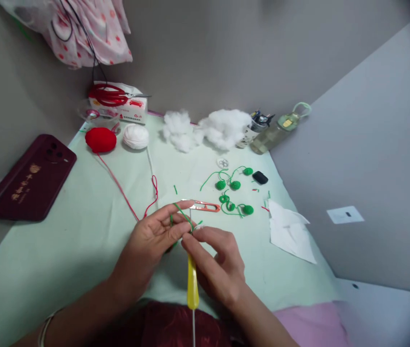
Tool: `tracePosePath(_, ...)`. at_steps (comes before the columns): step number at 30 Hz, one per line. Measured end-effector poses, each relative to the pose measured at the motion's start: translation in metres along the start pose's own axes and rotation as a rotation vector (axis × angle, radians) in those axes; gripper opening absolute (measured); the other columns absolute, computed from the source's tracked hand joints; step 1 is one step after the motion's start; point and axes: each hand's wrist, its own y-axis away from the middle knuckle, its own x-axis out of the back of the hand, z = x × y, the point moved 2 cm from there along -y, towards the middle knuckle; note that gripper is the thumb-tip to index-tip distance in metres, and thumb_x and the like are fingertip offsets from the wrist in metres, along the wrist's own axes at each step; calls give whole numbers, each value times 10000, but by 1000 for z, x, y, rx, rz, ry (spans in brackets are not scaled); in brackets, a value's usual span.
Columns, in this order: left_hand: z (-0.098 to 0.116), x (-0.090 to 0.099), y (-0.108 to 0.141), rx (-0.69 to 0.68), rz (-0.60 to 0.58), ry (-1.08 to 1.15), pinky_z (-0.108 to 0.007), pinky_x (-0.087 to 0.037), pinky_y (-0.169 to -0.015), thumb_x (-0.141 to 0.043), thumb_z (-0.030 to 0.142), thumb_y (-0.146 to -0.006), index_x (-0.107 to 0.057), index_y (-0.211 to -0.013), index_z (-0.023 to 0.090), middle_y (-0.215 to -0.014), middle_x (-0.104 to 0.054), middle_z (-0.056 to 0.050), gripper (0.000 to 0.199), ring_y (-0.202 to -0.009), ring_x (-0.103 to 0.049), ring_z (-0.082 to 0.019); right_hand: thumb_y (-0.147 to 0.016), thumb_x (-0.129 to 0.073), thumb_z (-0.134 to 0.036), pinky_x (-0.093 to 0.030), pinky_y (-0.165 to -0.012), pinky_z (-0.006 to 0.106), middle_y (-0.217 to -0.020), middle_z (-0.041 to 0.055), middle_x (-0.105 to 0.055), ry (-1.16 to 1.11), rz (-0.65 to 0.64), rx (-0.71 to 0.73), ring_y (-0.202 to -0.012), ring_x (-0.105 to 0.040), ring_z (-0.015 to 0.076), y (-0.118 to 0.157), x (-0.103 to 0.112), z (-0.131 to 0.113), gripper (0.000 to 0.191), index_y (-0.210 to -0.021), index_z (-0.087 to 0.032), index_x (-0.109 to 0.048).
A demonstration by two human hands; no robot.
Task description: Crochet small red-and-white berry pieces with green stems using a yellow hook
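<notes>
My right hand (pixel 219 262) grips a crochet hook (pixel 192 284) with a yellow handle, its metal shaft running down toward my lap. Green yarn (pixel 184 212) runs over the raised index finger of my left hand (pixel 154 241). The left thumb and fingers pinch the yarn close to the hook's tip; whatever stitches lie there are mostly hidden. Just beyond the fingertips rests a pair of orange thread snips (pixel 206 206). To its right lie several small green crocheted balls (pixel 235 185) with loose yarn tails.
A red yarn ball (pixel 100 140) and a white yarn ball (pixel 136 136) sit at the back left, before a tissue box (pixel 132 110) bearing red scissors (pixel 109 94). White stuffing (pixel 224 129), a pen cup (pixel 250 132) and a bottle (pixel 275 133) stand behind. White paper (pixel 291 231) lies right; a phone (pixel 29 178) left.
</notes>
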Motion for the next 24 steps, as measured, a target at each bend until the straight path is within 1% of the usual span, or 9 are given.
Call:
tracePosePath(3, 4, 3, -5, 94, -23, 42, -219, -471, -693, -915, 329, -765, -788, -1159, 210, -754, -679, 26, 431, -703, -601, -106, -934, -699, -109, -690, -816, 364, -1127, 64, -777, -53, -40, 58, -1002, -772, 231, -10, 3, 6, 482, -1361, -333, -687)
tracePosePath(6, 8, 12, -12, 132, -3, 43, -234, -476, -689, -921, 322, -756, -780, -1127, 191, -761, -715, 7, 419, -704, -628, -123, -976, -605, -70, -683, -846, 327, -1170, 59, -770, -163, -123, 22, -1034, -765, 193, -24, 5, 13, 485, -1389, -320, -647)
tracePosePath(9, 8, 19, -16, 139, 26, 17, -261, -481, -666, -899, 343, -773, -760, -1144, 184, -784, -747, -23, 427, -698, -652, -153, -986, -539, -18, -671, -872, 315, -1186, 83, -747, -264, -98, -34, -1077, -752, 179, -35, 7, 22, 459, -1352, -272, -648)
tracePosePath(12, 4, 21, -20, 140, 21, -26, -252, -430, -594, -881, 347, -785, -759, -1145, 179, -731, -712, -7, 415, -639, -619, -147, -992, -603, -81, -669, -827, 311, -1209, 101, -717, -275, -53, -110, -963, -752, 164, -39, 3, 30, 428, -1379, -262, -625)
tracePosePath(14, 0, 21, -23, 120, 6, -43, -246, -412, -590, -893, 334, -776, -764, -1128, 175, -735, -710, -4, 408, -633, -603, -137, -1004, -615, -130, -658, -767, 280, -1134, 89, -733, -216, -75, -65, -853, -738, 144, -39, -4, 32, 400, -1387, -247, -622)
tracePosePath(17, -6, 23, -28, 125, -6, -45, -251, -431, -625, -909, 336, -765, -750, -1139, 171, -764, -731, -14, 438, -665, -621, -143, -1015, -603, -134, -615, -673, 234, -926, 57, -747, -127, -67, 45, -774, -719, 139, -38, -14, 34, 251, -1243, -194, -688)
tracePosePath(20, -11, 26, -31, 175, -4, -13, -251, -453, -644, -903, 359, -778, -731, -1171, 177, -776, -735, -15, 466, -701, -647, -152, -1013, -620, -139, -582, -636, 218, -844, 40, -736, -90, -64, 25, -730, -700, 129, -37, -20, 38, 125, -1100, -176, -702)
tracePosePath(22, -13, 26, -32, 208, -15, 25, -247, -480, -680, -898, 351, -792, -732, -1178, 190, -828, -751, -24, 451, -746, -663, -149, -1026, -587, -135, -571, -630, 225, -811, 31, -718, -76, -75, -6, -710, -680, 130, -37, -21, 39, 111, -1026, -183, -688)
tracePosePath(24, -14, 25, -32, 243, -50, 72, -245, -510, -737, -891, 332, -808, -739, -1195, 203, -898, -766, -36, 436, -803, -683, -146, -1034, -546, -123, -543, -593, 228, -769, 23, -691, -49, -75, -10, -669, -641, 131, -38, -20, 39, 156, -956, -191, -663)
